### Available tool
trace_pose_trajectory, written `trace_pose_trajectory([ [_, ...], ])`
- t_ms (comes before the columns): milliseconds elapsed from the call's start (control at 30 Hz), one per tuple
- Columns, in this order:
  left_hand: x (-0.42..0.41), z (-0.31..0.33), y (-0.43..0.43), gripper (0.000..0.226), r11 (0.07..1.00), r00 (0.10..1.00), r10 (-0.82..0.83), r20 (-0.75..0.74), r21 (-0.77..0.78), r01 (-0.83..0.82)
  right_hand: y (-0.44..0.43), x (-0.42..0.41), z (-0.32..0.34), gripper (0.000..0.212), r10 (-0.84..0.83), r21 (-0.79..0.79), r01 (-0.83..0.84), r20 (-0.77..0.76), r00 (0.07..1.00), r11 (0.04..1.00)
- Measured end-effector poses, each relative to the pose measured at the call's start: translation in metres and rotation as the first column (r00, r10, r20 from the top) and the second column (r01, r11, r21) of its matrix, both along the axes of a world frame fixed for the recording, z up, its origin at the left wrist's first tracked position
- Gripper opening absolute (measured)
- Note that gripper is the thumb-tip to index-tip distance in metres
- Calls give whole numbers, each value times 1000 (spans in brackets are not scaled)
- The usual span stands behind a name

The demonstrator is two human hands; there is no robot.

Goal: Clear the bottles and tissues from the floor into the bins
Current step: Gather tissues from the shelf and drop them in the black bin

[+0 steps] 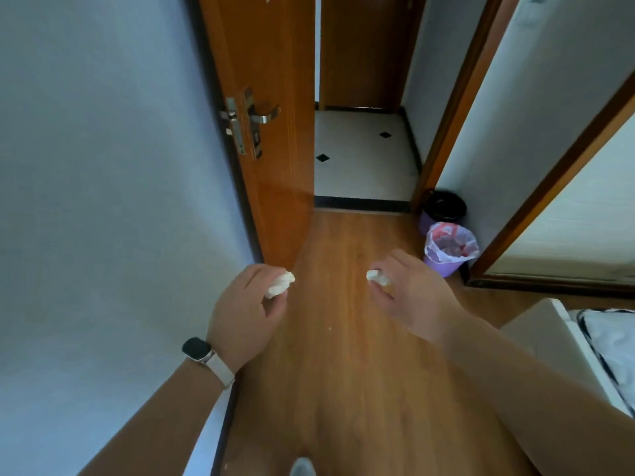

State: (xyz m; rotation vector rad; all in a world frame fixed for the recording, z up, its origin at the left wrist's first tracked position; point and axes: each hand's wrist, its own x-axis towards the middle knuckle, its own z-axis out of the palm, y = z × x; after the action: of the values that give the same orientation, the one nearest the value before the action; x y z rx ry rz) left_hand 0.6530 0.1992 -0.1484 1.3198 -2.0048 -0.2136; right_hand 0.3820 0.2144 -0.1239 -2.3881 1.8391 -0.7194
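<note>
Left hand [245, 304]: held out over the wood floor [343, 372], left of centre, fingers curled round the left tissue [280, 285], a crumpled white wad poking out at the fingertips.
Right hand [409, 297]: reached forward on the right, fingertips pinched on the right tissue [378, 277], a small white wad.
Near bin [446, 259]: purple, lined with a white and red bag, stood on the floor at the right wall, just beyond the right hand.
Far bin [443, 207]: purple with a black liner, stood just behind the near bin, beside the door frame.
Watch [199, 350]: dark face, pale strap, worn on the left wrist.
Door [268, 149]: brown wood, stood open at the far left, with a metal handle [263, 115].
Tiled floor [360, 156]: pale with black diamonds, lay far off past the threshold.
</note>
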Motion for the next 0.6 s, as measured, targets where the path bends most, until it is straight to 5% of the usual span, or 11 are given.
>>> trace_pose_trajectory([
  [600, -95, -2, -194, 30, 972, 978, -201, 48, 134, 194, -142, -75, -26, 18, -186, -34, 189, 63, 980, 981],
])
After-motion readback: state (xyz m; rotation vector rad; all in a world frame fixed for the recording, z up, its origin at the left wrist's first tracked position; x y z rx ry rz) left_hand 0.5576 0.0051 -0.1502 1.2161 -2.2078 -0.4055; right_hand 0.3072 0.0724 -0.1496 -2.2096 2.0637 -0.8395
